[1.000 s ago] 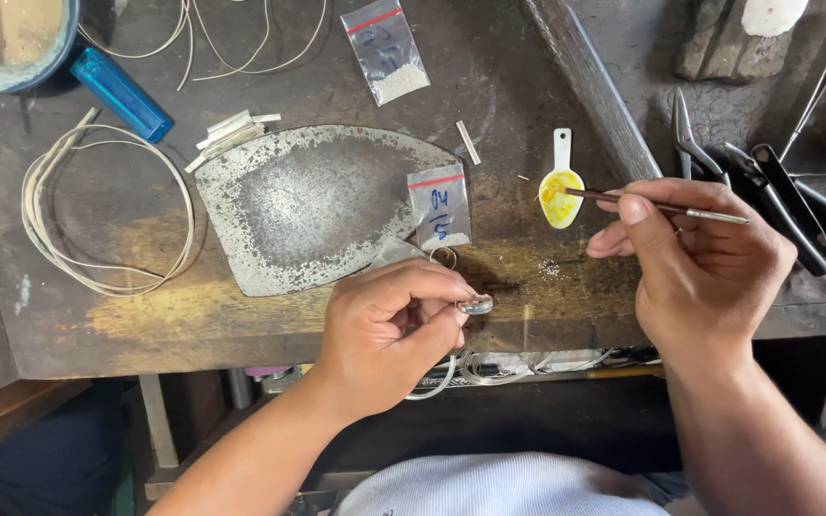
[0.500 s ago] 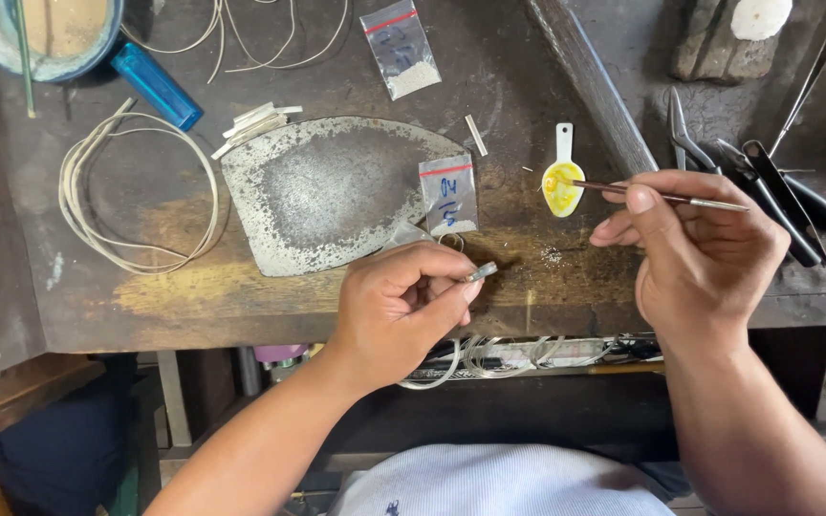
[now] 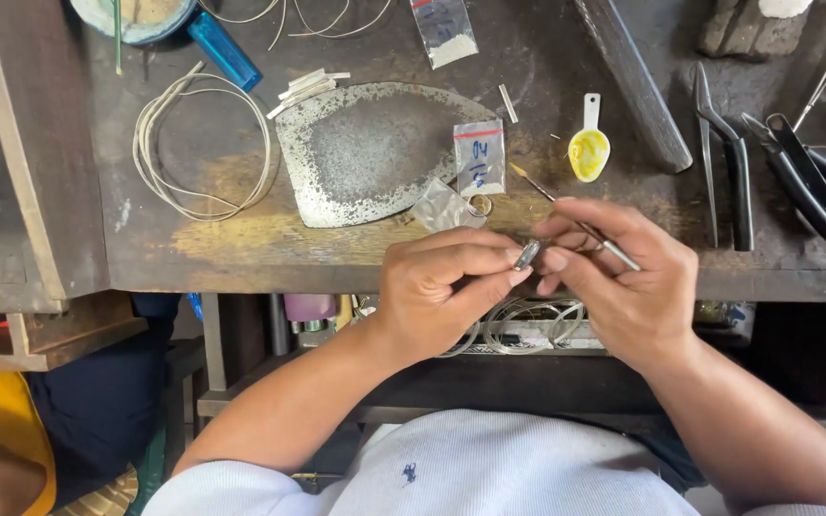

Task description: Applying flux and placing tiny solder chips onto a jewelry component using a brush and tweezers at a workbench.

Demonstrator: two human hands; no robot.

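What the left hand [image 3: 446, 291] pinched was mostly hidden: only a small grey metal piece [image 3: 528, 254] showed between its closed fingers, just above the front edge of the desk [image 3: 241, 248]. The right hand [image 3: 623, 277] gripped a thin brush [image 3: 566, 215], fingertips touching the piece. A small white spoon [image 3: 589, 148] held yellow paste; a clear bag [image 3: 444, 29] held white powder.

My bench [image 3: 241, 253] carries a metal plate [image 3: 375, 153] at centre, wire coil [image 3: 205, 143] at nine o'clock, pliers [image 3: 767, 162] at three, yellow spoon [image 3: 588, 148] between, lighter [image 3: 225, 50] at eleven.
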